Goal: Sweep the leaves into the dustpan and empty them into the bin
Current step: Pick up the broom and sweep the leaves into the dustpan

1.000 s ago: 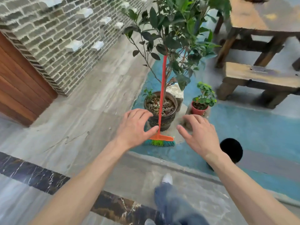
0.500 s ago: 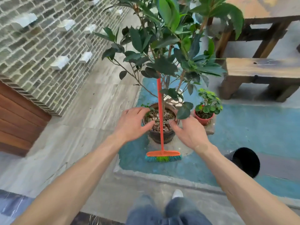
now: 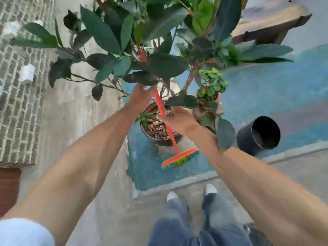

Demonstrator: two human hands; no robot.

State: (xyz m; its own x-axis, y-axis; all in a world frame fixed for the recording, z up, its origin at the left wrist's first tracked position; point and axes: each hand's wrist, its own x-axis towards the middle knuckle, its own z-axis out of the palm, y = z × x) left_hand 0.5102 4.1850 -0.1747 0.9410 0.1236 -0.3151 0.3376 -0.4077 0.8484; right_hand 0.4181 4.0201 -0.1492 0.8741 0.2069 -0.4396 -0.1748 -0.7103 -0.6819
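1. Potted shrub (image 3: 159, 64): broad dark-green leaves fill the upper centre of the frame; its dark round pot (image 3: 159, 139), topped with dry litter, sits just above centre on the blue floor patch (image 3: 266, 96).
2. Brick wall (image 3: 19, 107): runs down the left edge, with white blocks projecting from it.
3. Wooden bench (image 3: 269, 20): upper right corner, partly behind the foliage.
4. Black bin (image 3: 248, 137): right of centre, tilted so its open mouth faces the lower right.
5. Broom (image 3: 168, 132): orange handle slanting from the foliage down to an orange head with green-and-teal bristles, below the pot; whether the bristles touch the floor cannot be told.
6. Left hand (image 3: 140, 96): raised at the upper handle beneath the leaves; grip obscured by foliage and blur, so its state cannot be told.
7. Right hand (image 3: 179, 119): lower on the handle, centre of frame, fingers wrapped about it.
8. Small plant in a red pot (image 3: 211, 86): right of the shrub's pot.
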